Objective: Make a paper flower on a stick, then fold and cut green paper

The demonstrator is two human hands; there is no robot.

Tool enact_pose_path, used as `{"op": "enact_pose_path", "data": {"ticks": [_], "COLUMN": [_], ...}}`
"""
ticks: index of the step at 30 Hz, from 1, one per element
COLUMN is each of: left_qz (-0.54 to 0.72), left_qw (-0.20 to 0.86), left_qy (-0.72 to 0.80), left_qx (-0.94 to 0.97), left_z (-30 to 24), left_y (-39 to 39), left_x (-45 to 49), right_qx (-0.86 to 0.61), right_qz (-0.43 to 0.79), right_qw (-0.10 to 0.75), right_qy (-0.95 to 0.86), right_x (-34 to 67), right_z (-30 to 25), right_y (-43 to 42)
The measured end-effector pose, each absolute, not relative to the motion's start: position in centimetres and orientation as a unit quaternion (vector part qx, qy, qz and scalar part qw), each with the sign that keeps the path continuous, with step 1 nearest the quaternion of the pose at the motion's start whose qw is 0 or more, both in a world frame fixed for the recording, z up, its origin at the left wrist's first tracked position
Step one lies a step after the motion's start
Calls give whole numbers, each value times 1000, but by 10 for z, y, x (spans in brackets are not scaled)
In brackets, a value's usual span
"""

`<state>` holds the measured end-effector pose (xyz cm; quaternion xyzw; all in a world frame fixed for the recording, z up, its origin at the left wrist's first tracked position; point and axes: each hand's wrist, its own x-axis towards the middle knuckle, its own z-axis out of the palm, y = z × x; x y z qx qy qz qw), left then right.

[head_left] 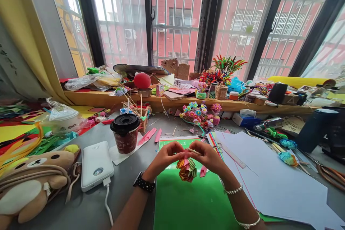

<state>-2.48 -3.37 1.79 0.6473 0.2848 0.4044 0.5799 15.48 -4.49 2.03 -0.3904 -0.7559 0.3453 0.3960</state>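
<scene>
Both my hands meet over a green sheet (188, 201) on the grey table. My left hand (165, 156) and my right hand (207, 156) have their fingers curled around a folded multicoloured paper flower (187, 169) that hangs just below them. A thin wooden stick (194, 151) runs between my fingertips above the flower. A black watch sits on my left wrist and bead bracelets on my right forearm.
A lidded coffee cup (125, 133) and a white power bank (96, 165) with its cable lie to the left, next to a plush bear bag (35, 179). White paper sheets (269, 179) cover the right. Paper flowers (198, 113) and craft clutter fill the window ledge.
</scene>
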Motion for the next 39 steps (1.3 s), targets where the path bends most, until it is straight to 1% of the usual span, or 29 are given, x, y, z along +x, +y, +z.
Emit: {"op": "enact_pose_path", "data": {"ticks": [10,17,21,27,31,34,39], "left_qz": [450,449,465,478,465,455,437], "left_qw": [565,549,543,495,536,554,546], "left_qy": [278,297,280,275,256,257,275], "left_qx": [633,640,641,672,656,649,660], "left_z": [15,18,13,8,10,13,15], "left_y": [-33,-35,-31,-27,-27,-29,-30], "left_x": [-21,-22,-22,-23,-24,-25,-26], "right_qx": [-415,-411,-413,-423,-433,-420,-389], "right_qz": [329,319,291,233,201,214,245], "right_qw": [405,423,427,407,407,402,376], "right_qy": [-745,-742,-750,-775,-779,-785,-805], "right_x": [151,148,146,146,146,148,153], "right_z": [20,19,19,23,23,23,20], "right_y": [-46,-48,-48,-50,-50,-50,-47]}}
